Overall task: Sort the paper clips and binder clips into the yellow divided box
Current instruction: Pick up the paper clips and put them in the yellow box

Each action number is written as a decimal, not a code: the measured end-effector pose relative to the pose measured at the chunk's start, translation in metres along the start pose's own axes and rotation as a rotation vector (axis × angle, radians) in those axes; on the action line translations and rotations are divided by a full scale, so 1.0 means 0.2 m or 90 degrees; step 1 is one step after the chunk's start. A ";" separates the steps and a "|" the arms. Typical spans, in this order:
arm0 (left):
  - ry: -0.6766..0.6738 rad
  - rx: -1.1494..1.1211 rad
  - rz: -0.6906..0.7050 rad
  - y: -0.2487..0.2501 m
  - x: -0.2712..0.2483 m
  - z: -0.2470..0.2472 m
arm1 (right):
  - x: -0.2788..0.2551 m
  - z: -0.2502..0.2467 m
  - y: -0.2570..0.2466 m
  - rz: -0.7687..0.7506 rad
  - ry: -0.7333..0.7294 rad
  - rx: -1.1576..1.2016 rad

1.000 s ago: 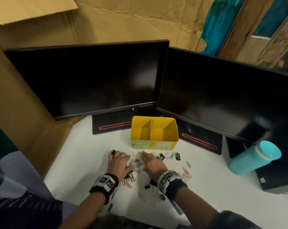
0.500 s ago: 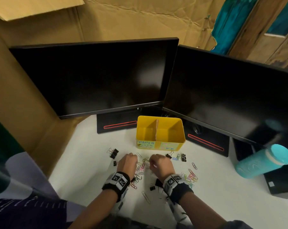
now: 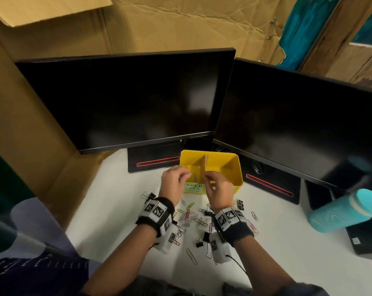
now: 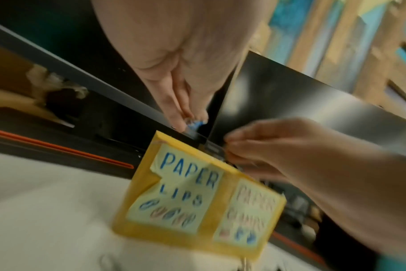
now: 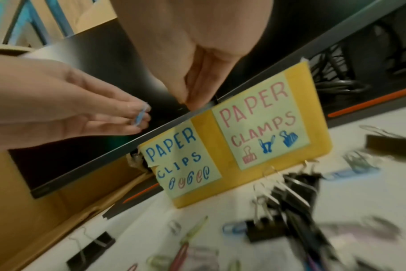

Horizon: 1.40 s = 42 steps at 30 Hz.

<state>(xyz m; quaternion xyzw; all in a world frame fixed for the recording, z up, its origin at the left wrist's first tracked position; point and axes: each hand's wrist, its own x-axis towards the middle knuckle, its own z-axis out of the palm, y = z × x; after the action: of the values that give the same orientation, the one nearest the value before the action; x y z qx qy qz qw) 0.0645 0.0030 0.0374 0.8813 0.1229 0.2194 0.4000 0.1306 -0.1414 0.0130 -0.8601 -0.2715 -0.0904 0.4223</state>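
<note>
The yellow divided box (image 3: 237, 186) stands in front of the monitors, with labels "PAPER CLIPS" on the left and "PAPER CLAMPS" (image 5: 255, 117) on the right. Both hands hover over its front rim near the cardboard divider. My left hand (image 3: 187, 174) pinches a blue paper clip (image 5: 140, 115) above the left compartment. My right hand (image 3: 205, 175) has its fingertips (image 5: 188, 102) pinched tight beside it, seemingly on a thin clip that hardly shows. A grey clip (image 3: 194, 178) shows in the left compartment. Coloured paper clips (image 3: 191, 216) and black binder clips (image 3: 240, 205) lie scattered on the white table below my wrists.
Two dark monitors (image 3: 138, 99) stand close behind the box on stands with red stripes (image 3: 157, 162). A teal bottle (image 3: 343, 212) lies on a black box at the right. A cardboard wall (image 3: 27, 129) closes the left side. More binder clips (image 3: 147, 196) lie left of the pile.
Both hands have lifted off the clip pile on the table and moved forward and up to the box's front rim, each with fingertips pinched.
</note>
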 end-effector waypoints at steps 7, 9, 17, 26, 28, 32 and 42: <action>-0.142 0.173 -0.044 -0.12 -0.17 -0.06 | -0.28 0.03 0.07 -0.010 -0.371 -0.090; -0.274 0.257 -0.079 -0.17 -0.20 -0.04 | -0.28 0.07 0.09 -0.020 -0.493 -0.157; -0.410 0.434 -0.071 -0.19 -0.25 0.11 | -0.29 0.16 0.16 -0.147 -0.430 -0.205; -0.405 0.360 -0.072 -0.23 -0.24 0.11 | -0.32 0.13 0.21 -0.112 -0.356 -0.173; -0.405 0.348 -0.068 -0.24 -0.24 0.10 | -0.28 0.10 0.16 -0.068 -0.301 -0.118; -0.341 0.286 -0.110 -0.24 -0.25 0.09 | -0.09 0.00 -0.04 -0.053 -0.132 0.027; -0.001 0.055 -0.006 0.06 0.04 0.01 | 0.03 -0.06 -0.06 -0.022 0.003 -0.027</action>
<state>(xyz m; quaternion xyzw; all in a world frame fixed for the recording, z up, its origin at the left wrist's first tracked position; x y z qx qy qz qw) 0.0719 -0.0034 0.0484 0.8972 0.1364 0.2116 0.3629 0.1294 -0.1422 0.0308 -0.8640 -0.2835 -0.1053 0.4026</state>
